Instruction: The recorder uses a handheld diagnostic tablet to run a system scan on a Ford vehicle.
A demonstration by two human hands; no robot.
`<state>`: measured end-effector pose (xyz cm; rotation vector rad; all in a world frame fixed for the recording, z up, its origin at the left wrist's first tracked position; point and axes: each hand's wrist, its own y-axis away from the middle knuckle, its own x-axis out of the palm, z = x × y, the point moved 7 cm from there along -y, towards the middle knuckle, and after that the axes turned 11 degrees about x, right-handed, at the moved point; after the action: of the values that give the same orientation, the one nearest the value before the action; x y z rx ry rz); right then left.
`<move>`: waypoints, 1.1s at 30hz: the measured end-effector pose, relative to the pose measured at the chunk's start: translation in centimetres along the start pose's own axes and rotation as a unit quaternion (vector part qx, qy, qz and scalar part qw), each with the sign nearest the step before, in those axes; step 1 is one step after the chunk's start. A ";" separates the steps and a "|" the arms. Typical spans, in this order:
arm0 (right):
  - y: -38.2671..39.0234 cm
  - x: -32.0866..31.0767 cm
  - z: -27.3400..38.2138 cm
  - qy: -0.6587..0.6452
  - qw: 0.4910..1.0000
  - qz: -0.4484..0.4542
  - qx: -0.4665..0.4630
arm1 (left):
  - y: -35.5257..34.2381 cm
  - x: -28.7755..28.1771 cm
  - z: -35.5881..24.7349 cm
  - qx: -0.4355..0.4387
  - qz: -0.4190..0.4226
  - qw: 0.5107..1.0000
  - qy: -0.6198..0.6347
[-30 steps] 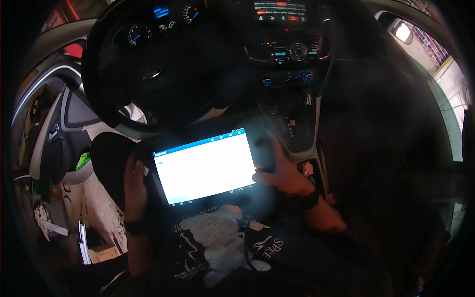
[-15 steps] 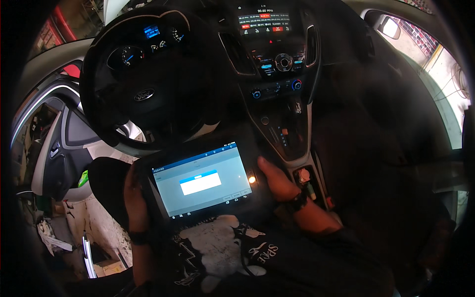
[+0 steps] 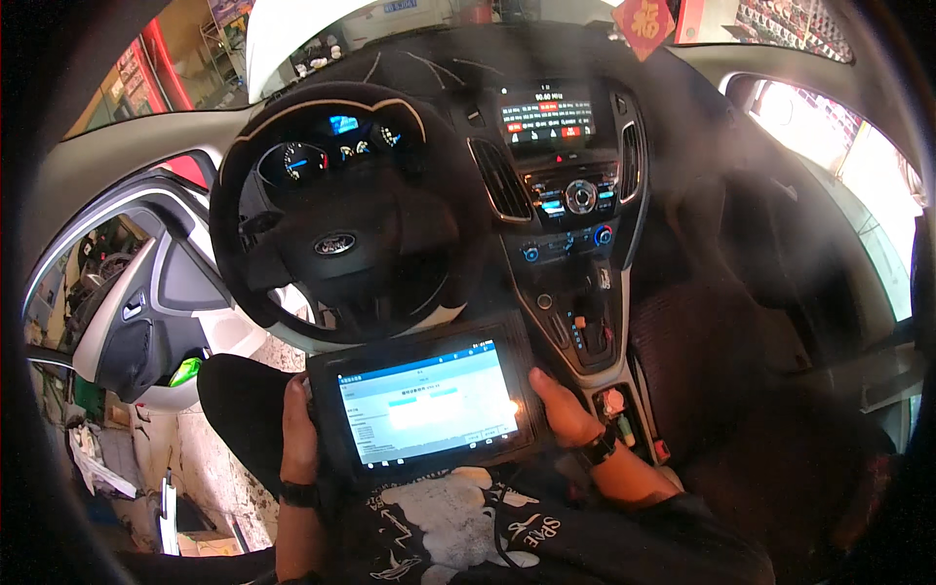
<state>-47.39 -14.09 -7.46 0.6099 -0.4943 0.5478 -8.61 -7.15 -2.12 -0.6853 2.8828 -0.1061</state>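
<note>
In the head view, a dark tablet (image 3: 426, 400) with a lit screen showing a pale page rests low in front of me, just below the steering wheel (image 3: 232, 224). My left hand (image 3: 297, 429) grips its left side, fingers mostly hidden behind it. My right hand (image 3: 565, 414) holds the right side, thumb along the edge. Both wrists wear dark bands. The dark shirt (image 3: 448, 517) with white graphics shows beneath the tablet.
A lit dashboard screen (image 3: 544, 122) sits above round controls. The gear lever (image 3: 583, 324) and a cupholder with small items (image 3: 614, 408) are to my right, beside the dark passenger seat (image 3: 760, 429). The left door (image 3: 136, 341) stands open, a green item (image 3: 185, 370) in its pocket.
My view has tilted up, so the tablet and both hands appear lower and more windscreen shows. The tablet's glaring white page gave way to a small popup, then a more detailed pale page.
</note>
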 end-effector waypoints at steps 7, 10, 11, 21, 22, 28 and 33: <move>0.2 -0.1 -0.1 0.025 0.999 -0.020 0.031 | 1.7 3.4 -0.8 -0.105 0.071 0.982 0.143; 0.6 -0.3 0.2 0.038 0.998 -0.043 0.029 | 2.2 3.4 -0.7 -0.163 0.065 0.976 0.127; 0.7 -0.1 0.3 0.034 0.998 -0.041 0.033 | 2.0 3.2 -0.2 -0.145 0.074 0.980 0.118; -0.9 -1.1 -1.0 -0.019 1.000 -0.020 0.009 | 1.4 2.4 1.7 -0.109 0.081 0.987 0.082; -0.9 -0.9 -0.9 -0.015 1.000 -0.014 0.000 | 1.8 2.9 0.7 -0.115 0.093 0.982 0.114; -1.3 -2.2 -1.6 -0.048 0.997 -0.036 0.044 | 0.3 1.9 4.9 -0.120 0.091 0.983 0.104; -1.0 -1.2 -0.5 -0.034 0.998 -0.040 0.028 | 0.4 1.6 5.0 -0.147 0.095 0.982 0.070</move>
<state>-47.57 -14.81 -8.90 0.7011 -0.5185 0.4667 -9.26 -7.66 -7.27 -0.4573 3.1157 0.3145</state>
